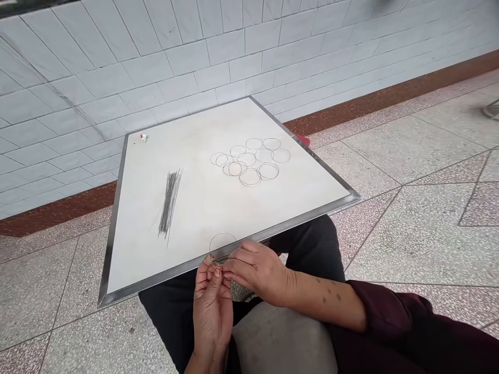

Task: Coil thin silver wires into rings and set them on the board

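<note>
At the near edge of the table, my left hand (212, 304) pinches a thin wire ring (223, 234) between thumb and fingers. My right hand (263, 272) closes on the same ring from the right, its fingertips almost meeting the left ones. The top of the loop stands out above the hands over the tabletop; its lower part and any wire ends are hidden by fingers. Several similar wire rings (250, 169) lie loosely overlapped on the right half of the table. To the left lies a bundle of straight dark wires (169, 202).
The white tabletop (202, 202) has a grey metal edge and stands close to a tiled wall (218, 78). A small white and red object (144, 137) sits near its far left corner. My legs (312, 239) are under the near edge, above a speckled floor (436, 234).
</note>
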Demonstrator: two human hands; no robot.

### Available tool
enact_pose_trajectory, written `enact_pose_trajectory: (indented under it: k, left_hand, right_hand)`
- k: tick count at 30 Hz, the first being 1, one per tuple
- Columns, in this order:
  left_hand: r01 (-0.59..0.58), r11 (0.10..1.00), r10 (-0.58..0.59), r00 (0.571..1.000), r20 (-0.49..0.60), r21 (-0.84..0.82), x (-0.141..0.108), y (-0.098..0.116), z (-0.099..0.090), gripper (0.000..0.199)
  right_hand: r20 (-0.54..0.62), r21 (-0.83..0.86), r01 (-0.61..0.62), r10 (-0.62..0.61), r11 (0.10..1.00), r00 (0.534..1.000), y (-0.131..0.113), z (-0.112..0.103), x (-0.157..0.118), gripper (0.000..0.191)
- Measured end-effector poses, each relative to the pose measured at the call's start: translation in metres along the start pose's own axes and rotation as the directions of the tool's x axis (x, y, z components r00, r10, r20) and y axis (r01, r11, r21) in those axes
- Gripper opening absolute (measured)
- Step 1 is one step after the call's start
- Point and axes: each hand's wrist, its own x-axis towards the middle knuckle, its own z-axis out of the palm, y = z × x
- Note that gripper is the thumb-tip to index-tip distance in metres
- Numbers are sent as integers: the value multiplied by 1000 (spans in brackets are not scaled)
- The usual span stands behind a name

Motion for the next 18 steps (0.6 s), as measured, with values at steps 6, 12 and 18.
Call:
enact_pose_trajectory:
  k: [6,12,18]
  left_hand:
    - [2,1000,-2,1000,15,-23,2,-1,-5,31]
    - [-7,1000,7,1000,1,-28,3,-2,-6,32]
    - [9,999,-8,1000,18,-40,4,0,-5,40]
  right_hand:
    - [32,28,-3,2,1000,999,-1,-4,-2,10]
    - [58,17,12,-13,1000,998,0,-5,-4,10]
    - [97,15,77,-78,997,992,2,-10,-7,16]
